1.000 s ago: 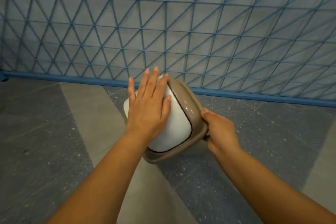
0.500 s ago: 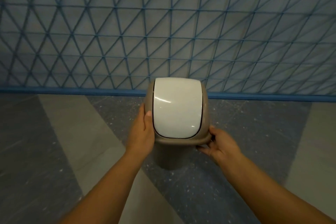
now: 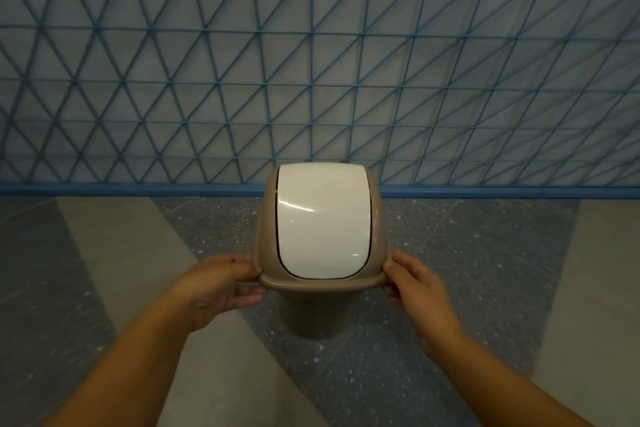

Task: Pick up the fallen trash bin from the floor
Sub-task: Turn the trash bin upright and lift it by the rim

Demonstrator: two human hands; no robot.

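Note:
The trash bin (image 3: 320,308) is a small beige plastic bin with a white swing lid (image 3: 322,222). It stands upright on the floor in the middle of the view, close to the wall. My left hand (image 3: 221,288) touches the near left corner of the lid's rim, thumb on top and fingers curled below. My right hand (image 3: 415,284) touches the near right corner the same way. Most of the bin's body is hidden under the lid.
A grey wall with a blue triangular grid (image 3: 311,62) rises right behind the bin, ending in a blue baseboard (image 3: 138,189). The floor (image 3: 467,270) has dark speckled and light grey angled tiles around the bin.
The bin has gone from tilted on its side to upright. My left hand left the white lid and went to the rim's left corner. My right hand shifted to the right corner.

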